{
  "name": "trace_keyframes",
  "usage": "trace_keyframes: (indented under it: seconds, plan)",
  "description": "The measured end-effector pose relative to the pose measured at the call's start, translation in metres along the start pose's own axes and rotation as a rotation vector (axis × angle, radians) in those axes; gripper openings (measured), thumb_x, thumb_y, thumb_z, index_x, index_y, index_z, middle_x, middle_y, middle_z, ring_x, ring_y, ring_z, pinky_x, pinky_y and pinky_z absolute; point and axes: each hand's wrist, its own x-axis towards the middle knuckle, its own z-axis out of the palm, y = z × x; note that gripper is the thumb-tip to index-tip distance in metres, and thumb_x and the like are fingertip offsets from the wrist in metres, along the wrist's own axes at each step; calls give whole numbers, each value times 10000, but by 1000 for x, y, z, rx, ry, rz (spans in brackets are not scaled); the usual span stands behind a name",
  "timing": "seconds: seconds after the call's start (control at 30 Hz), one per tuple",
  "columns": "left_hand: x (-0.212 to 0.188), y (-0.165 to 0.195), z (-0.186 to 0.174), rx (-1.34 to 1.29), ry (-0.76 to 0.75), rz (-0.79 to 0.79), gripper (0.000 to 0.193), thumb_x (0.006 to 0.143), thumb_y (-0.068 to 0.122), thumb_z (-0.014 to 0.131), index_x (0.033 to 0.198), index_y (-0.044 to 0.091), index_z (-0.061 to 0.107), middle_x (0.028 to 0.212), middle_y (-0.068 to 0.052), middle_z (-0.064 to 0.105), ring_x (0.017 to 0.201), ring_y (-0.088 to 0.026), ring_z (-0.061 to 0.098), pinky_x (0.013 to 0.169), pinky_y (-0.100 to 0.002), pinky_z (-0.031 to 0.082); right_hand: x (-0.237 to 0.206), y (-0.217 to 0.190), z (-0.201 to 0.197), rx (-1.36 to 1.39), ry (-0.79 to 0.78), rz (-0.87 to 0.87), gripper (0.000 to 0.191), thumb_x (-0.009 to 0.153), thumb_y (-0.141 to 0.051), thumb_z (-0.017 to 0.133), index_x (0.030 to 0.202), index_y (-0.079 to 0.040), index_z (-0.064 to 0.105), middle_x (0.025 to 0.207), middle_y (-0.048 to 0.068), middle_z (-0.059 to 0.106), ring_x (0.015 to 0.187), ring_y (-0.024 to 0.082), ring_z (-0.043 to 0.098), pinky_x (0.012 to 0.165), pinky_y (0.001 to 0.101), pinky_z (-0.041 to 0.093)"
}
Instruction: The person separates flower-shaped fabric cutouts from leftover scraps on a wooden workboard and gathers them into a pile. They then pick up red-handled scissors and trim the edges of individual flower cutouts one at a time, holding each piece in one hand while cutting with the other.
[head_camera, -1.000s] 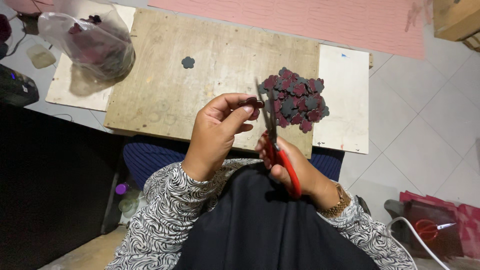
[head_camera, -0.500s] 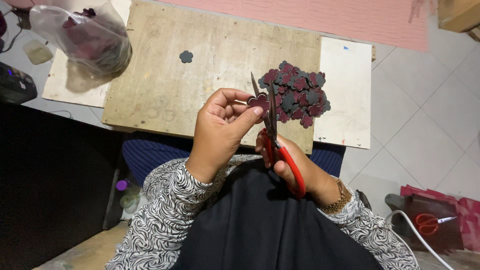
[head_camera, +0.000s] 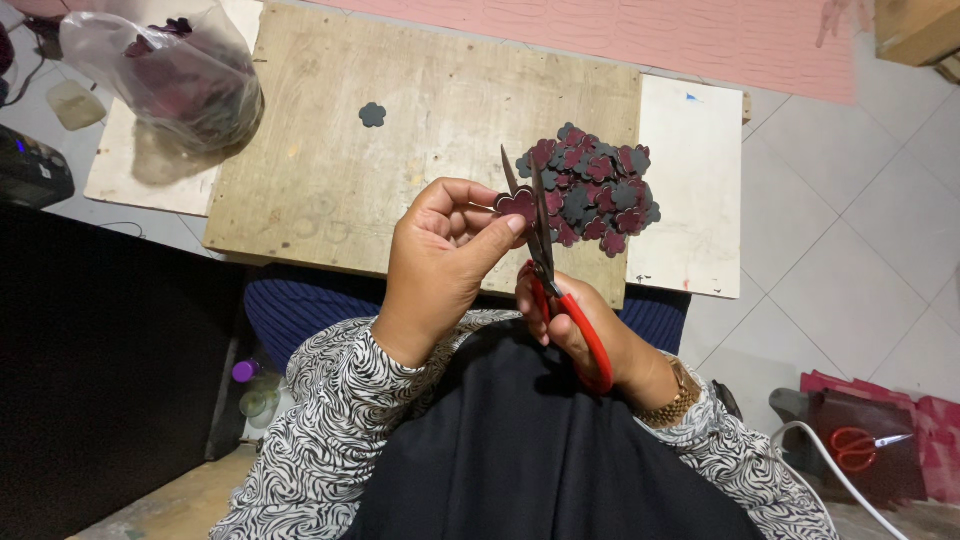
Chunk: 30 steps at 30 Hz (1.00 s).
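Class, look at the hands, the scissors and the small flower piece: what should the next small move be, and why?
Probably close the scissors on the flower piece. The blades stand open around its edge, the left hand pinches it steady, and the right hand grips the red handles.

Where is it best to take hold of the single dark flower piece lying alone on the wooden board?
Pinch the lone flower piece at its lobed edge, probably coming from above. It lies flat on the wooden board, apart from the pile, so the fingers have free space on every side.
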Motion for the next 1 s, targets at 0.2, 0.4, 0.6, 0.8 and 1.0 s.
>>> trace_keyframes:
  seconds: [0.2,0.4,0.6,0.8,1.0]
  plan:
    - [0,1,-1,30,2,-8,178,933,-6,728,1059,-12,603,963,-107,740,892,-134,736,842,-275,631,-3,4,0,35,16,14,830,831,-869,532,1019,-61,551,786,-42,483,689,58,471,620,209,432]
    - [1,1,-5,37,-18,10,100,958,-4,725,1000,-1,634,919,-90,739,843,-117,721,758,-249,587,-2,5,-1,33,32,77,798,834,-841,558,983,-57,546,740,-45,473,637,54,449,581,204,407]
    - [3,-3,-5,-38,-80,9,95,968,-10,713,1009,13,631,946,-65,731,870,-92,706,803,-239,598,4,-3,-1,-35,-31,-87,772,926,-836,496,980,-66,496,828,-21,461,739,77,448,673,227,410]
    - [2,-6,-4,-48,-132,-39,82,969,-3,699,1019,9,635,935,-53,728,857,-87,698,796,-243,593,5,-13,3,-23,1,-89,850,896,-872,457,1071,-43,513,846,-4,467,747,102,445,676,248,421]
    - [2,-5,-1,-28,-148,-43,97,978,12,698,1041,12,624,924,-55,724,848,-90,690,777,-241,573,7,-13,4,18,35,-68,881,867,-903,443,1052,-44,511,823,-5,444,730,104,434,647,256,404]
